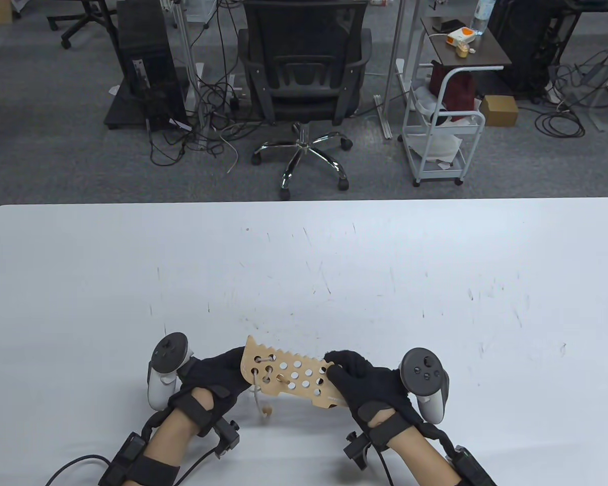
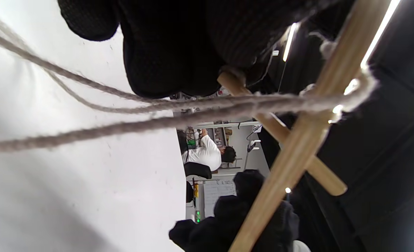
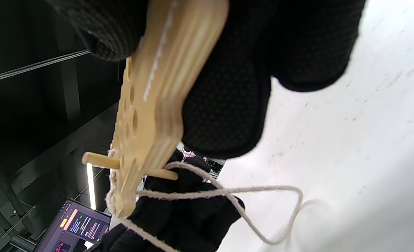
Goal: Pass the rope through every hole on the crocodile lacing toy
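Note:
The wooden crocodile board with several holes is held above the table between both hands. My left hand grips its left end and my right hand grips its right end. Rope is laced through the holes at the left end, and a tail hangs down to a small wooden end piece. A wooden needle sticks through a middle hole. In the left wrist view the needle crosses the edge-on board, and its upper end touches my left fingers. Rope loops under the board.
The white table carries only fine scratches. Its far edge runs across the middle of the table view. Beyond it stand an office chair, a white trolley and cables on the floor.

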`<move>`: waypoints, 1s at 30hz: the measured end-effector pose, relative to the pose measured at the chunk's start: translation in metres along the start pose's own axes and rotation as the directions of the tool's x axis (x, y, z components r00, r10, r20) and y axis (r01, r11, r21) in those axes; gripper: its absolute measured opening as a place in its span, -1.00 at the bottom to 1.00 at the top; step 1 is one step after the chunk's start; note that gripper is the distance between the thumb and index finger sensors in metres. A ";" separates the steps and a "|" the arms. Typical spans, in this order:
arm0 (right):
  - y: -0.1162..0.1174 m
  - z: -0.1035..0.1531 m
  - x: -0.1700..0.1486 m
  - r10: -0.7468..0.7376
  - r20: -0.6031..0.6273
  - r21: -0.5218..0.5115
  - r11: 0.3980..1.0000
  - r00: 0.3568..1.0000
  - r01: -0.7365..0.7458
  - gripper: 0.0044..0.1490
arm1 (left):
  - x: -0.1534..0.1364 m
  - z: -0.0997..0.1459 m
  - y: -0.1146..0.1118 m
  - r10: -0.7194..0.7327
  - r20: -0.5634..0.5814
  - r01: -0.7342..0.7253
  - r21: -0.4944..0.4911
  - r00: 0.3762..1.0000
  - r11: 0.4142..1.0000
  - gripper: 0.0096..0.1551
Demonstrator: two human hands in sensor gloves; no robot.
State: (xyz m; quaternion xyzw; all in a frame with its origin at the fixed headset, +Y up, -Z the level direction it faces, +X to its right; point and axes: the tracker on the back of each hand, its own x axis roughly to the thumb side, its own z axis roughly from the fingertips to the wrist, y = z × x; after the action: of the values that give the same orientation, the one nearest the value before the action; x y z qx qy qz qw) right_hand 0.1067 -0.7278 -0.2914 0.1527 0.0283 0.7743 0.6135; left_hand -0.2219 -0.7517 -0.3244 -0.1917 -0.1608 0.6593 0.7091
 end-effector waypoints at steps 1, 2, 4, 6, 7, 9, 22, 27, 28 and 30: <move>0.000 0.000 0.000 0.000 -0.002 -0.002 1.000 1.000 0.000 -0.43 | -0.001 0.000 0.000 0.031 0.001 -0.031 -0.008 1.000 0.999 -0.49; -0.001 0.000 0.000 0.000 -0.004 -0.004 1.000 1.000 0.000 -0.43 | -0.002 0.000 0.000 0.068 -0.001 -0.068 -0.018 0.998 0.997 -0.49; -0.001 0.000 0.000 0.001 -0.007 -0.009 1.000 1.000 -0.001 -0.43 | -0.005 -0.001 -0.001 0.128 -0.007 -0.129 -0.040 0.992 0.991 -0.47; -0.001 0.000 0.000 0.002 -0.009 -0.010 1.000 1.000 -0.002 -0.43 | -0.006 -0.001 -0.002 0.158 0.003 -0.158 -0.047 0.987 0.986 -0.46; -0.001 -0.001 0.000 0.001 -0.010 -0.010 1.000 1.000 -0.001 -0.43 | -0.006 -0.001 -0.003 0.172 0.009 -0.171 -0.049 0.985 0.984 -0.45; -0.001 -0.001 0.000 0.002 -0.011 -0.011 1.000 1.000 -0.002 -0.43 | -0.006 -0.001 -0.005 0.208 0.010 -0.207 -0.075 0.978 0.976 -0.43; 0.000 -0.002 0.000 -0.010 -0.008 -0.006 1.000 1.000 0.010 -0.43 | -0.011 -0.003 -0.021 0.438 -0.004 -0.430 -0.203 0.899 0.880 -0.29; -0.002 -0.002 0.000 0.014 -0.006 -0.018 1.000 1.000 -0.014 -0.43 | -0.010 -0.003 -0.023 0.484 0.000 -0.472 -0.222 0.875 0.853 -0.11; -0.002 -0.002 -0.001 0.015 -0.006 -0.017 1.000 1.000 -0.015 -0.43 | -0.009 -0.003 -0.023 0.481 0.009 -0.466 -0.227 0.877 0.855 -0.09; -0.001 -0.002 0.000 0.012 -0.008 -0.020 1.000 1.000 -0.012 -0.43 | -0.007 -0.003 -0.023 0.449 0.024 -0.432 -0.228 0.893 0.872 -0.08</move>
State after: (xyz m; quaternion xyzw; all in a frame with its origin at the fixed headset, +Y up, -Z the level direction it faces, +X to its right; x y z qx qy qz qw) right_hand 0.1076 -0.7277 -0.2938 0.1437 0.0221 0.7787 0.6103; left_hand -0.2014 -0.7607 -0.3158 -0.2742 -0.2108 0.7887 0.5082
